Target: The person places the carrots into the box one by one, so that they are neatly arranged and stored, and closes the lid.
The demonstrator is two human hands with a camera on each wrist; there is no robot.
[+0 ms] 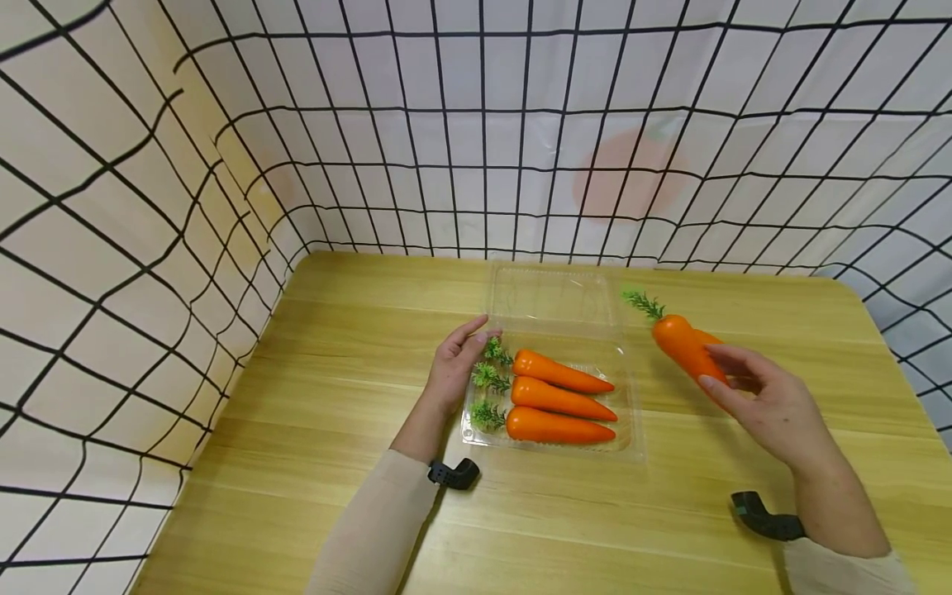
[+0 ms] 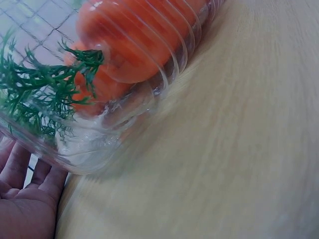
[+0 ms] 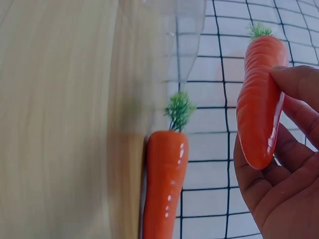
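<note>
Between the thumb and fingers of my right hand a toy carrot is held above the table, its green leafy top pointing up and left. A second carrot lies on the table beneath it, mostly hidden by the held one in the head view. An open clear plastic box contains three carrots side by side, their leaves toward the left wall. My left hand rests against that left wall with its fingers extended. In the left wrist view, fingers show behind the box's clear corner.
The box's clear lid lies folded back toward the rear of the wooden table. A black wire grid with white sheeting behind it encloses the back and sides. Each wrist wears a black band.
</note>
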